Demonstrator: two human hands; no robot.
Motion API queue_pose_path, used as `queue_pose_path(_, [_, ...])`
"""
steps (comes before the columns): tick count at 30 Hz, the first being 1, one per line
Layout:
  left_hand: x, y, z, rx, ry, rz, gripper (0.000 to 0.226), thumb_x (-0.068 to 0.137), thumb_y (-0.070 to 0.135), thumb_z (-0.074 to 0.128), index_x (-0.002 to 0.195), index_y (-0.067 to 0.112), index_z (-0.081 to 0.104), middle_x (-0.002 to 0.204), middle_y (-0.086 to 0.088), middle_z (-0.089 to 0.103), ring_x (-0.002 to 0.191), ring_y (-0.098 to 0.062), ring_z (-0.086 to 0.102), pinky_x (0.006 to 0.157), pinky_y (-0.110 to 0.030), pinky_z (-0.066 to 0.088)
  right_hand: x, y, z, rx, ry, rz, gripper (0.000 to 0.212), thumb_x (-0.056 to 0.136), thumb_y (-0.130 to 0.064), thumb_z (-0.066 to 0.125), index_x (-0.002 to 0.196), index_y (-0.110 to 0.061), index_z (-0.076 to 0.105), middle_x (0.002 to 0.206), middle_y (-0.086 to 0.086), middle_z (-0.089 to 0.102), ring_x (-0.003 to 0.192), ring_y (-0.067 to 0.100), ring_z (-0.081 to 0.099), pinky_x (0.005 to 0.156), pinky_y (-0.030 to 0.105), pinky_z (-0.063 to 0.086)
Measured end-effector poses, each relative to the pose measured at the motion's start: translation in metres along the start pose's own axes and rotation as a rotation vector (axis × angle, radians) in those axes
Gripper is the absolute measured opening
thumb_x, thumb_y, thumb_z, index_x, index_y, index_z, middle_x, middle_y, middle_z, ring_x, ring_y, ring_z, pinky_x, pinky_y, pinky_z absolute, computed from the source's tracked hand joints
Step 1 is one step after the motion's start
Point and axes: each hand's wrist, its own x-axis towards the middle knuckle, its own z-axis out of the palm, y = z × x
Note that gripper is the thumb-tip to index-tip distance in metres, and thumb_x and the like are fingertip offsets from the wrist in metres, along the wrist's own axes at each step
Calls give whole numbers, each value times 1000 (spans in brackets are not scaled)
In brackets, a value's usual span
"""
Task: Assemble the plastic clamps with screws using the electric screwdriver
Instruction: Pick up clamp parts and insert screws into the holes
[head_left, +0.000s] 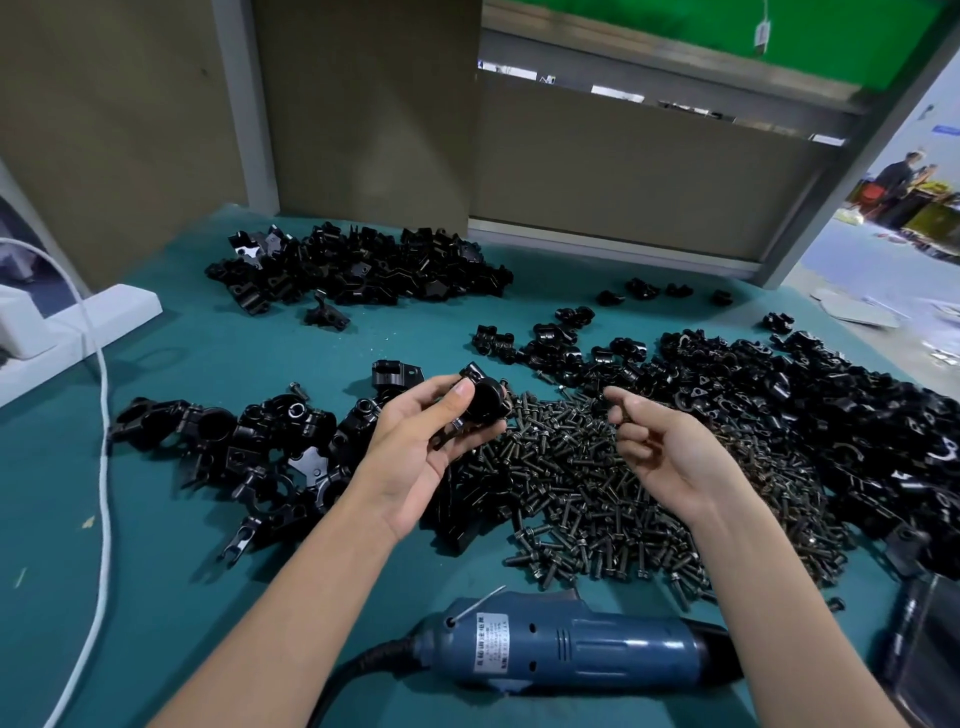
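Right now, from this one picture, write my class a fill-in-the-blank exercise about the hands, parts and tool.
The left hand grips a black plastic ____.
The electric screwdriver lying untouched on the table has a ____ body.
The right hand is raised above the pile of ____.
Missing words: clamp; blue; screws.

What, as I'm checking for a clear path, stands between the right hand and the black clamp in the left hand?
Nothing visible: only open air separates the right hand from the black plastic clamp the left hand grips.
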Motion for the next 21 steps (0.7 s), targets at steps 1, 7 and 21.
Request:
queue_pose_path(1, [0,0,0,3,-1,0,40,78,17,67,109,-8,63,120,-29,65,105,-36,67,81,-35,61,-1,0,3,-85,-19,-39,16,98,-4,48,103,0,62,70,3,63,49,3,46,42,13,39])
queue_pose_path(7, [0,0,0,18,-1,4,39,78,18,68,108,-7,64,117,-27,67,106,-36,67,82,-36,61,-4,0,20,-487,-19,-161,13,95,-2,55,94,-4,68,76,2,69,63,5,55,59,20,49])
queue_pose_path(21, [-1,-8,3,242,-20,145,29,75,20,71,99,4,66,91,-10,72,90,-20,69,78,-31,59,-20,7,88,-1057,-306,-728,7,101,-16,49,108,-16,46,58,-11,55,56,3,44,58,16,35])
